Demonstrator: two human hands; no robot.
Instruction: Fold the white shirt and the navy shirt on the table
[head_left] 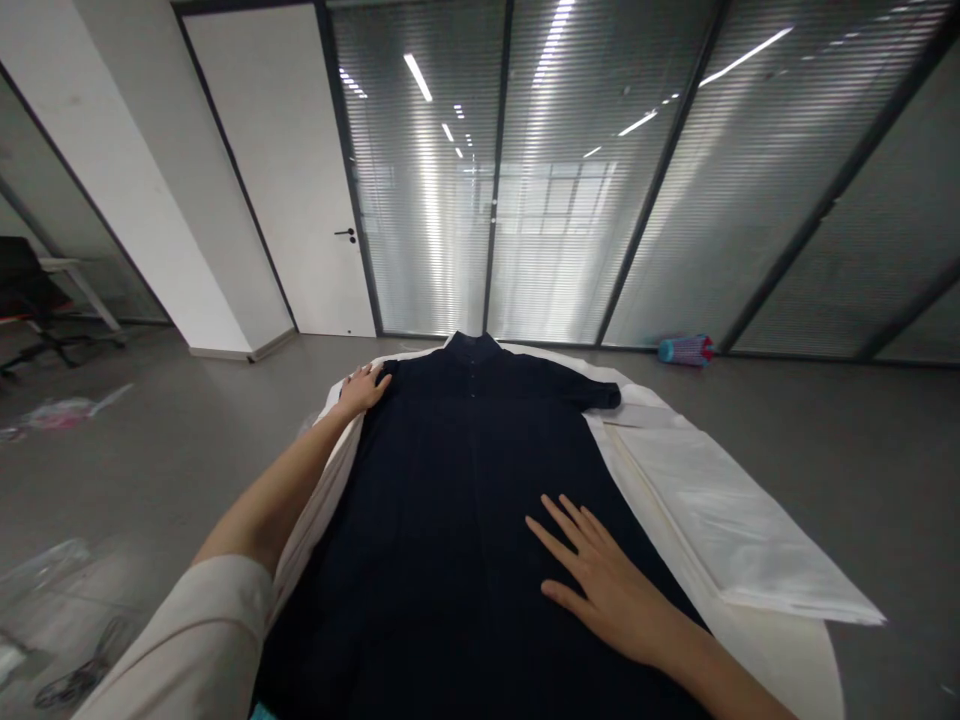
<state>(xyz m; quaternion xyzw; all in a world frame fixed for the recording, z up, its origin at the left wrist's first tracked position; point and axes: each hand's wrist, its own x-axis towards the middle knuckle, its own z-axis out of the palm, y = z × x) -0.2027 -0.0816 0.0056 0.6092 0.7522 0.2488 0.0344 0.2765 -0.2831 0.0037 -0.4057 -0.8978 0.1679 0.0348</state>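
A dark navy short-sleeved shirt (pixel 450 480) with a stand collar lies spread out, collar at the far end, on a surface covered with white cloth (pixel 787 650). My left hand (pixel 363 388) rests at the shirt's left sleeve, fingers extended over the fabric near the cloth's edge. Over the lower right part of the shirt, my right hand (pixel 600 590) is palm down with its fingers spread. It holds nothing; whether it presses on the fabric I cannot tell. The right sleeve (pixel 600 395) lies stretched out to the side.
Folded white sheeting (pixel 720 510) lies along the right side, its corner overhanging the edge. On the floor are a blue and red item (pixel 685 350) by the glass wall, clear plastic (pixel 45 565) and a cable (pixel 79 680) at left. An office chair (pixel 34 300) stands far left.
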